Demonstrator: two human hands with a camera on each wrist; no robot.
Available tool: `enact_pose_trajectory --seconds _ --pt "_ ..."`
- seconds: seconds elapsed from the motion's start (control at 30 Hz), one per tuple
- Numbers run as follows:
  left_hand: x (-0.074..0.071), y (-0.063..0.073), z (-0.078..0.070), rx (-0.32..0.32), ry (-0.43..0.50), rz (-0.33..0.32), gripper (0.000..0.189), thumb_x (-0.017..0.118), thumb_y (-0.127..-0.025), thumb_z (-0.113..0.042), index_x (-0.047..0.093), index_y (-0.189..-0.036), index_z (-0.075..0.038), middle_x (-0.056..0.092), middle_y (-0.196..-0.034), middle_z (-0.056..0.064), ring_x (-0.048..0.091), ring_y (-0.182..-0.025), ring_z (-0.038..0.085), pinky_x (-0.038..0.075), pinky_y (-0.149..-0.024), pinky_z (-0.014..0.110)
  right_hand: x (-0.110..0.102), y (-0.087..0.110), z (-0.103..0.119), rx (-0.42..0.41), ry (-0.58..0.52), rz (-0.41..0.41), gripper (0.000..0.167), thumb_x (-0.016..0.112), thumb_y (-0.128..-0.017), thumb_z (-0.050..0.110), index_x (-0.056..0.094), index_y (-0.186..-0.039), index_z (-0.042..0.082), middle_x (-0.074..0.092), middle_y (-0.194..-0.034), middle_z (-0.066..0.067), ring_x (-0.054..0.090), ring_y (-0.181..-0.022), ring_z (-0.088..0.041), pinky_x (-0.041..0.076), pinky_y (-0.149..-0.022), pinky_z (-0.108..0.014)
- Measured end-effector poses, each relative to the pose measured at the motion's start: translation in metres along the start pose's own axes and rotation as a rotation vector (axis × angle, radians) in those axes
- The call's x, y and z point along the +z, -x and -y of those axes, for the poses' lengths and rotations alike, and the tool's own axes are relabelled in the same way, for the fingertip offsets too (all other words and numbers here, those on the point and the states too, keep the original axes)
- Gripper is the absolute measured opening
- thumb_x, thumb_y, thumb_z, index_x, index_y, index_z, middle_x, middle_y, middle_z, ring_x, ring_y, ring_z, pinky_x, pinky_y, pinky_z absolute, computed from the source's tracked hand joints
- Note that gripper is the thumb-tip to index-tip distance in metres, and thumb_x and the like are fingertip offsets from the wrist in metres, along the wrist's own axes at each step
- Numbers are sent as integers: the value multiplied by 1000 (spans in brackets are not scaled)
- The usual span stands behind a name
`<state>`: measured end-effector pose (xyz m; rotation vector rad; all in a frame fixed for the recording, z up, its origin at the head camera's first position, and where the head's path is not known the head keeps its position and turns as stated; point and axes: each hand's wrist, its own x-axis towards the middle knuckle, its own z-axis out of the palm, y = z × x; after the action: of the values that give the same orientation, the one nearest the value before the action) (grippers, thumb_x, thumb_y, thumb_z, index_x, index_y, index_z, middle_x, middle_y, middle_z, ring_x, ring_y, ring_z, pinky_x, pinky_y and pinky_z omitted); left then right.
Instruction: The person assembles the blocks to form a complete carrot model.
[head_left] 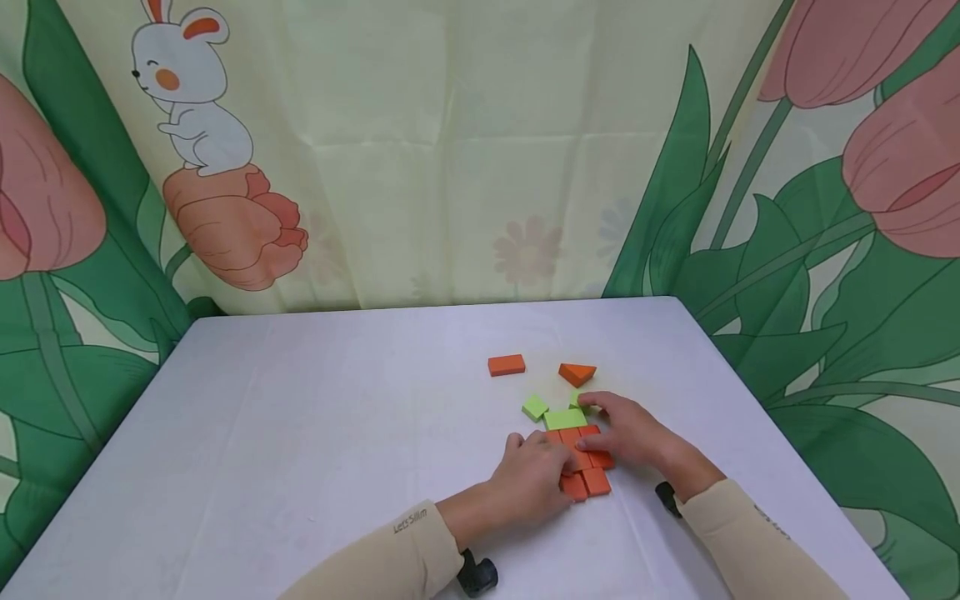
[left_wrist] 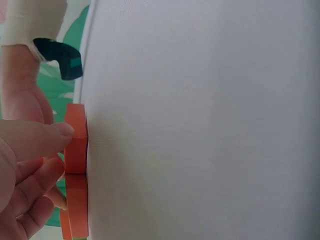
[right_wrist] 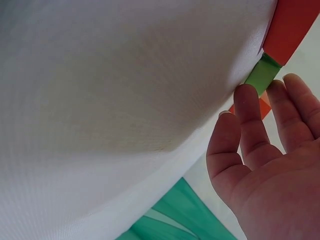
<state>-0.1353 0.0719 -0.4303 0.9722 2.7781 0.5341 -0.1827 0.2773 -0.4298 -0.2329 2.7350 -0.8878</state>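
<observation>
Several orange-red blocks (head_left: pixel 597 481) lie flat and close together on the table, with a light green oblong block (head_left: pixel 565 419) against their far side. My left hand (head_left: pixel 531 477) rests at the left of this group. Its thumb touches the side of an orange-red block (left_wrist: pixel 76 155) in the left wrist view, and the other fingers bend loosely above. From the right, my right hand (head_left: pixel 633 432) reaches over with its thumb on the orange-red blocks. Its fingertips are at a small green block (right_wrist: pixel 263 75), partly hidden by them in the head view.
A small green block (head_left: pixel 535 407) sits turned at the group's far left corner. Farther back lie an orange rectangular block (head_left: pixel 506 365) and an orange triangular block (head_left: pixel 577 374). White cloth covers the table (head_left: pixel 315 433); a printed curtain (head_left: pixel 465 167) hangs behind it.
</observation>
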Motion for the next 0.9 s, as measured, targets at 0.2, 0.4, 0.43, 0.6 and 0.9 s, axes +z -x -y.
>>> enact_pose_trajectory --seconds 0.2,0.4,0.43,0.6,0.9 --pt "0 -3 0 -8 -26 -14 36 86 -80 -33 67 -110 -25 61 -96 -17 47 -98 7 34 -79 32 0 -1 0 -1 15 3 68 82 -84 26 52 -143 6 50 -143 -19 48 -128 -41 43 -100 -56" --pt "0 -5 0 -8 -36 -21 38 86 -80 -36 66 -112 -25 62 -98 -17 46 -97 7 34 -77 32 0 -1 0 8 22 2 68 81 -85 25 52 -143 6 50 -143 -19 48 -128 -41 43 -100 -55" --pt "0 -5 0 -8 -38 -21 39 85 -80 -36 66 -112 -25 62 -99 -17 47 -97 7 34 -77 32 0 -1 0 7 23 2 67 81 -85 24 52 -143 6 50 -143 -18 48 -128 -40 43 -100 -55" --pt "2 -6 1 -10 -35 -22 40 86 -80 -37 66 -112 -25 62 -100 -17 47 -98 7 35 -77 32 1 -1 1 3 27 1 66 81 -85 23 52 -143 6 50 -143 -19 49 -128 -41 43 -100 -55" --pt "2 -4 4 0 -16 -35 42 86 -80 -37 65 -114 -25 62 -104 -18 48 -99 7 35 -79 32 0 -1 0 2 31 3 69 82 -84 26 52 -143 6 50 -144 -19 48 -129 -41 42 -101 -56"
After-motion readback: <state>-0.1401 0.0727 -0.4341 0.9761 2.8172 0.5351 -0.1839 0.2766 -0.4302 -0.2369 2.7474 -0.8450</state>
